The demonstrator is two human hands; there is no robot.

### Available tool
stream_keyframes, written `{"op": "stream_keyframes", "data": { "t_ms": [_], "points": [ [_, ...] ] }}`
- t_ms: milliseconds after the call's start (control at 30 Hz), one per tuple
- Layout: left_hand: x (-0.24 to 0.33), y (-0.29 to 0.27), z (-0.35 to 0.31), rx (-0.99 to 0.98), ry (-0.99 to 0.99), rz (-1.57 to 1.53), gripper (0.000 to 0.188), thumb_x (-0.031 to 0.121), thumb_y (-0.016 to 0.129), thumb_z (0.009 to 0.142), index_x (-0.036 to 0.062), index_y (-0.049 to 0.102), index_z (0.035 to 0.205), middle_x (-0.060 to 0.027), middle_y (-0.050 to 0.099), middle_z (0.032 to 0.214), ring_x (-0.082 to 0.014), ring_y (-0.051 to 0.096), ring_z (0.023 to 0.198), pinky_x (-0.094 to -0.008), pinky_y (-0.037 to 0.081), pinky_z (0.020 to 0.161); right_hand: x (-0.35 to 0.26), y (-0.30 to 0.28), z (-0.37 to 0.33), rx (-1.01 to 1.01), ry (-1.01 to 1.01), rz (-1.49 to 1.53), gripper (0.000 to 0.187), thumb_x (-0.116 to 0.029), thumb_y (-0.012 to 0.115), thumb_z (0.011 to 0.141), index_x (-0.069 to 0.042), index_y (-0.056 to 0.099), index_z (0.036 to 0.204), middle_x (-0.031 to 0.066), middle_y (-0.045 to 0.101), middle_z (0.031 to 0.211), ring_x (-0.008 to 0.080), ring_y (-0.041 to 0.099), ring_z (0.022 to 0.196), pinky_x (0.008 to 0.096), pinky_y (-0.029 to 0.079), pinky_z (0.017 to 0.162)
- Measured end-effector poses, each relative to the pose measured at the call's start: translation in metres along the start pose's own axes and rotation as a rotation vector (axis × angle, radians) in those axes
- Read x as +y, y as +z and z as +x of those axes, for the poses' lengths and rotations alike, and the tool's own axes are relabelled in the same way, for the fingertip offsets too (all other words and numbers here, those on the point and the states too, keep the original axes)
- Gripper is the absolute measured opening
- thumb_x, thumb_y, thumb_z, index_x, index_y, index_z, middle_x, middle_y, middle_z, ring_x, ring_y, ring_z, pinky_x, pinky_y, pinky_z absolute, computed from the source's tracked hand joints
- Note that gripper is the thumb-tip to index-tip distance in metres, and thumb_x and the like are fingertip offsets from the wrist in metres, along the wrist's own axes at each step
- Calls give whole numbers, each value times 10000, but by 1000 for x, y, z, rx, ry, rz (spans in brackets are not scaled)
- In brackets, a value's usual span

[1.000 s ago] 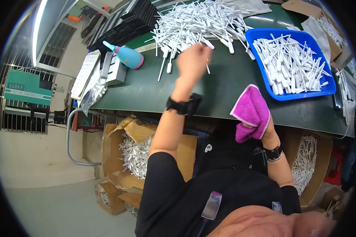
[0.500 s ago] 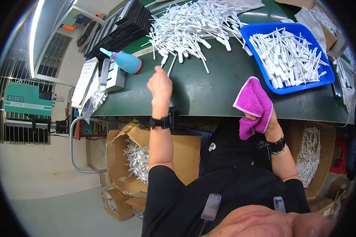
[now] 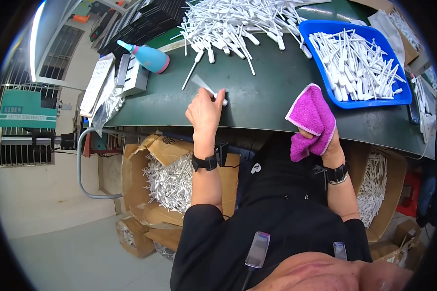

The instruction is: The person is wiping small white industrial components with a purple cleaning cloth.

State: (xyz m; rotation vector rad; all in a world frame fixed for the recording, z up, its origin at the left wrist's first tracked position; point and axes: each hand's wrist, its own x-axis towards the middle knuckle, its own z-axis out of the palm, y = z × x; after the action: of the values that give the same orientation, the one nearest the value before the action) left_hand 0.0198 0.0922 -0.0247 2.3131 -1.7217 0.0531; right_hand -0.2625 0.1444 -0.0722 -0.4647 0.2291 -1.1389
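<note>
- Head view: we see our left hand (image 3: 205,112) just over the near part of the green table (image 3: 269,72), thumb and fingers drawn narrow around a slim white piece (image 3: 224,102), which is partly hidden and blurred.
- Our right hand (image 3: 331,147) is closed on a pink cloth (image 3: 314,116), bunched up near the table's front edge; most of these fingers are covered, so we cannot tell how each one bends.
- Beyond our left hand we have a loose heap of white sticks (image 3: 240,24), and one stick (image 3: 191,70) slants toward us at its near edge.
- Beyond the cloth, to the right, a blue tray (image 3: 368,103) holds many more.
- Left of the heap we see a blue squeeze bottle (image 3: 153,59) near stacked black trays (image 3: 153,24).
</note>
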Motion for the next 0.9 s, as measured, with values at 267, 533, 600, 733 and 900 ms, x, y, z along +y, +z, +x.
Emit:
{"op": "stream_keyframes", "data": {
  "t_ms": [267,533,600,733,900],
  "points": [
    [-12,-3,-8,-71,173,-265,307,308,679,799,10,636,858,-96,663,742,-243,636,688,-335,495,655,-3,-3,0,17,26,32,331,-336,393,961,-28,504,1005,48,475,677,153,435,533,268,345,477],
    [4,-4,-29,-391,-105,-1311,282,226,545,923,-4,565,1084,-56,606,819,-138,573,656,-216,433,529,0,-4,0,26,27,34,330,-347,405,960,-41,516,1008,47,486,683,151,432,521,262,348,472],
    [14,0,-29,-492,-176,-1545,290,211,518,941,-3,540,1134,-43,586,828,-120,552,644,-197,413,501,-1,-5,2,29,0,28,323,-326,415,958,-50,506,1097,26,485,685,132,414,503,247,335,455],
    [28,6,-30,-725,-259,-2003,300,182,482,954,6,474,1196,-11,532,801,-92,472,586,-197,360,433,1,4,1,40,-47,17,356,-309,420,959,-53,478,1199,15,490,688,121,410,495,239,330,447],
    [45,10,-30,-611,-205,-1863,286,216,494,951,1,510,1140,6,499,759,-68,424,552,-187,330,410,-1,1,2,61,-60,-14,419,-311,421,959,-52,428,1289,18,497,693,123,422,500,239,332,448]
  ]
}}
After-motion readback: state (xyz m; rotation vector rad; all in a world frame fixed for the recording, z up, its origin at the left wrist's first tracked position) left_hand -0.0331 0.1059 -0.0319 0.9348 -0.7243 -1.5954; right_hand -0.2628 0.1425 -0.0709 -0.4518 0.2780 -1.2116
